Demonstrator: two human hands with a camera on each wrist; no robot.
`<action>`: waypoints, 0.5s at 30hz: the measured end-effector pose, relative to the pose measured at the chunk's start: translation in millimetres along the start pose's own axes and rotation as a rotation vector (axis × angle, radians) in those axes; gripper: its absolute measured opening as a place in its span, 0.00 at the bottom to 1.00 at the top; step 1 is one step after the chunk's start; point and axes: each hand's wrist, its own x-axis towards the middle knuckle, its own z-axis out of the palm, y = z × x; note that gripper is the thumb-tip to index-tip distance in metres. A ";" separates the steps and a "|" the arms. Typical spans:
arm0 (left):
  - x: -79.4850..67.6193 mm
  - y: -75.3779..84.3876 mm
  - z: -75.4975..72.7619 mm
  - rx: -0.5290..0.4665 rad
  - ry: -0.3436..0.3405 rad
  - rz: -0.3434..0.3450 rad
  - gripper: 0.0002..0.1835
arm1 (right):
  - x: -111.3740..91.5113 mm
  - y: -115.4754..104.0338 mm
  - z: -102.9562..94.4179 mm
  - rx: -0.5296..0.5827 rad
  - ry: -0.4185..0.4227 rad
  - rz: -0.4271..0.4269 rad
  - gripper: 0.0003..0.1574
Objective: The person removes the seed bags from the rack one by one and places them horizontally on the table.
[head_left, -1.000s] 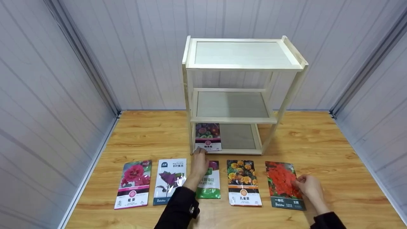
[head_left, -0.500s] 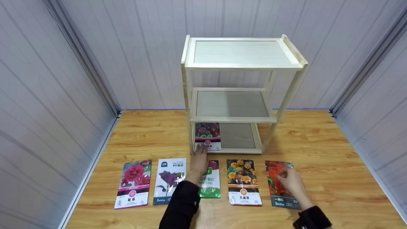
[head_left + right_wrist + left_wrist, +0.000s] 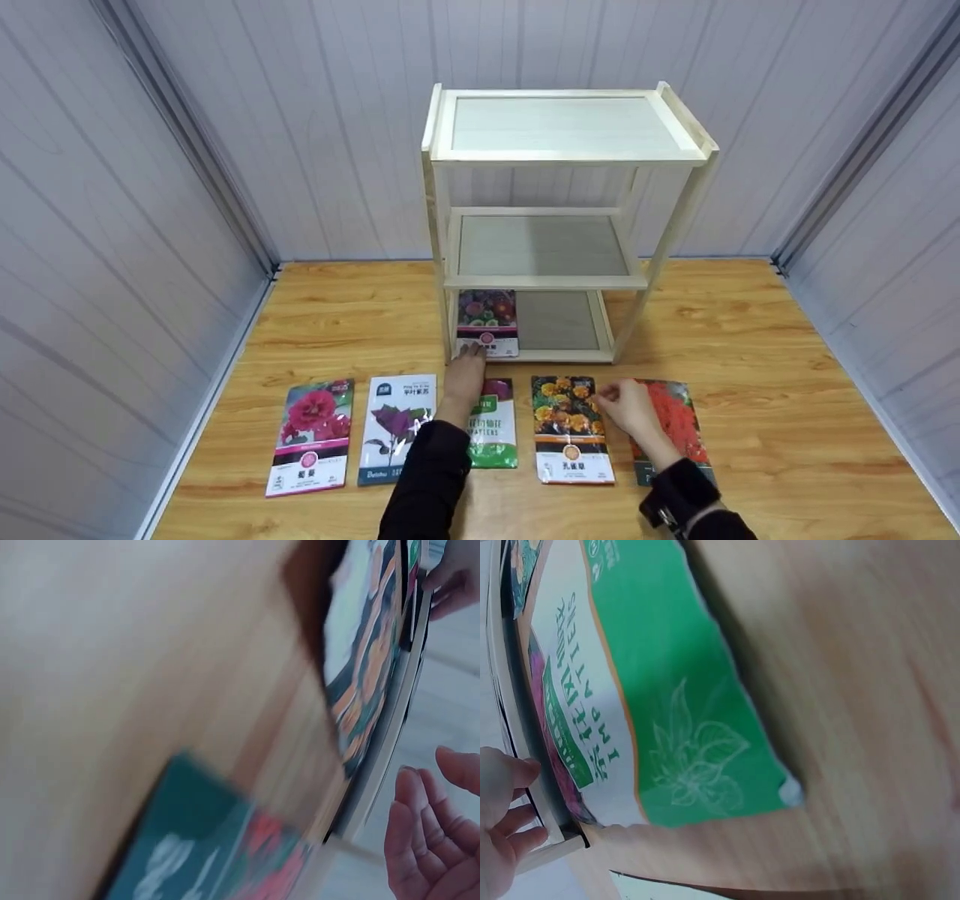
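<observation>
My left hand [image 3: 465, 379] reaches to the front of the bottom shelf, fingertips over the lower edge of a dahlia-like flower seed packet [image 3: 487, 319] lying there. In the left wrist view, that hand [image 3: 502, 814] has thumb and fingers apart at the shelf edge. Beneath its wrist lies a green and white impatiens seed packet [image 3: 495, 439], partly covered by the arm. My right hand [image 3: 628, 406] hovers loosely between an orange marigold seed packet [image 3: 574, 427] and a red flower seed packet [image 3: 679, 420], its fingertips beside the marigold one. Nothing is between its fingers [image 3: 409, 817].
A pale wooden three-tier shelf [image 3: 570, 156] stands at the back of the wood-grain table [image 3: 780, 360]. At left lie a pink hollyhock-like packet [image 3: 311, 435] and a white packet with a purple plant [image 3: 394, 431]. Panelled walls [image 3: 360, 112] enclose the table.
My right hand has moved left from the red flower packet toward the marigold packet. The left hand stays at the shelf front, its fingers now extended over the dahlia-like packet's lower edge.
</observation>
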 end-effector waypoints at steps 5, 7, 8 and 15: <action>1.9 0.2 2.5 0.042 0.043 0.024 0.13 | 10.0 -13.6 8.6 -0.005 0.004 -0.023 0.06; 2.3 0.1 3.2 0.058 0.054 0.029 0.12 | 14.5 -18.2 11.4 0.000 0.002 -0.032 0.05; 2.3 -0.1 3.3 0.068 0.057 0.031 0.12 | 16.9 -20.4 12.6 0.003 -0.001 -0.033 0.05; 3.5 -1.3 3.9 0.103 0.087 0.034 0.09 | 36.0 -33.5 23.4 0.026 -0.011 -0.072 0.03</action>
